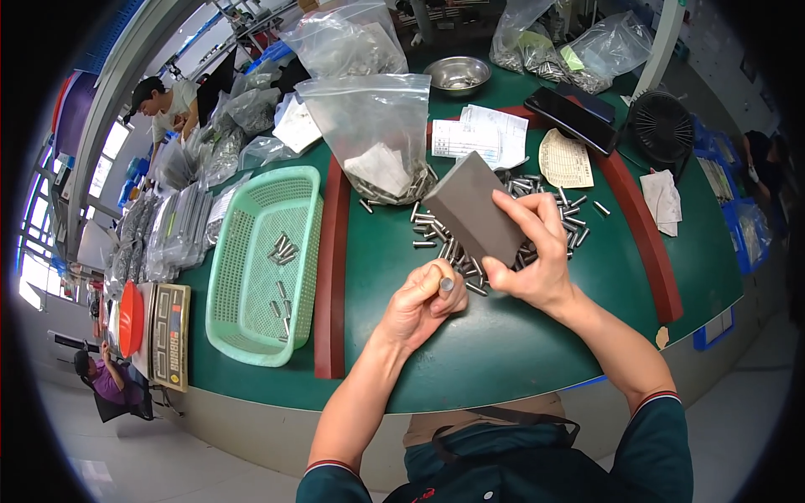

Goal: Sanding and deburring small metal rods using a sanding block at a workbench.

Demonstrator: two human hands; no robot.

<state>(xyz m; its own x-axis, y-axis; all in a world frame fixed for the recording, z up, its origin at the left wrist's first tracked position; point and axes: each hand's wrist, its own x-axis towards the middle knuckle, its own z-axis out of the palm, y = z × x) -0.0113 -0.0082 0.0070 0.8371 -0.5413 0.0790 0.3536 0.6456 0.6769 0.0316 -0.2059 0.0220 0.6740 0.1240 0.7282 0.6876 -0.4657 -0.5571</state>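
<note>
Over the middle of the green table, my left hand (423, 303) is closed round a small metal pin (446, 284), whose round end faces up between thumb and forefinger. My right hand (541, 256) grips a flat grey-brown block (476, 210) by its right edge, thumb below and fingers above. The block is tilted, its lower end just above and right of my left hand. Beneath and behind it lies a loose heap of metal pins (574, 225), partly hidden by the block and my right hand.
Dark red bars (330, 277) border the work area. Left of them stands a mint-green basket (243, 327) with several pins inside, then a scale (170, 335). Behind are a zip bag of parts (369, 126), a steel bowl (458, 75), a phone (573, 120) and a fan (661, 126).
</note>
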